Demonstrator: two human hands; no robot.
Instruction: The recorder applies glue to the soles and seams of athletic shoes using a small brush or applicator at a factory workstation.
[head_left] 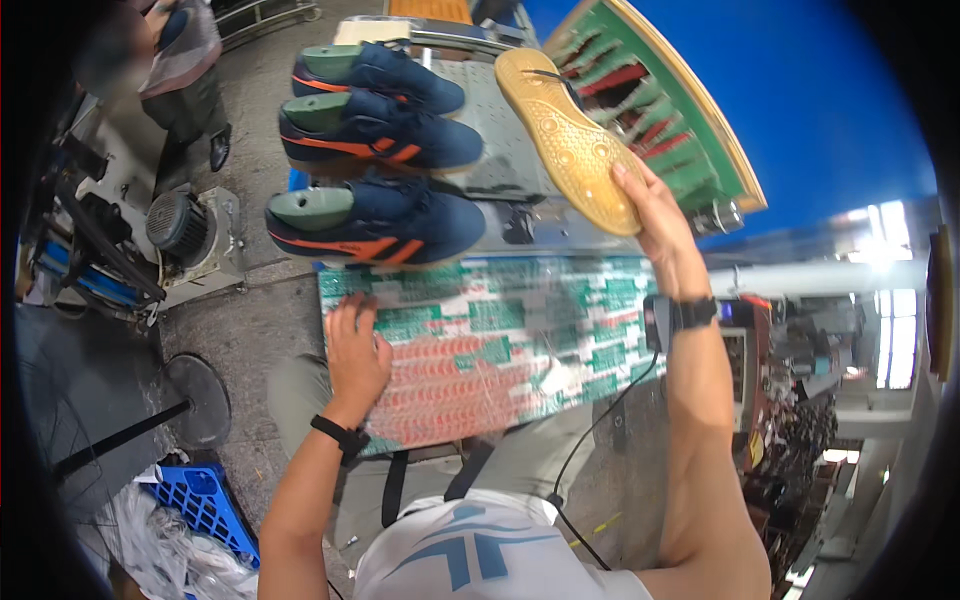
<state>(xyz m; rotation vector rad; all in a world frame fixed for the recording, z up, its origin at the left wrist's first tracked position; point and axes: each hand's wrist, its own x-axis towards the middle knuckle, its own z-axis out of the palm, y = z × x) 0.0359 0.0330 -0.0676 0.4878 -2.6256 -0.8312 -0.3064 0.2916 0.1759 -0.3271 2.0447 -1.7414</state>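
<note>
My right hand (655, 205) is closed round the toe end of a shoe (575, 145), whose tan gum sole with raised round marks faces me. The shoe is held up at the right of the metal work surface. My left hand (357, 355) lies with fingers stretched out on a board (450, 385) covered in green, white and red printed film. Beyond it, three navy shoes with orange stripes stand in a row: a near one (380, 222), a middle one (385, 135) and a far one (380, 78). Green shoe lasts fill their openings.
A machine opening with green and red strips (650, 110) and a blue panel (800, 90) stands at the right. At the left are a motor (185, 220), a round stand base (198, 400) and a blue crate (210, 505). Another person (185, 75) stands far left.
</note>
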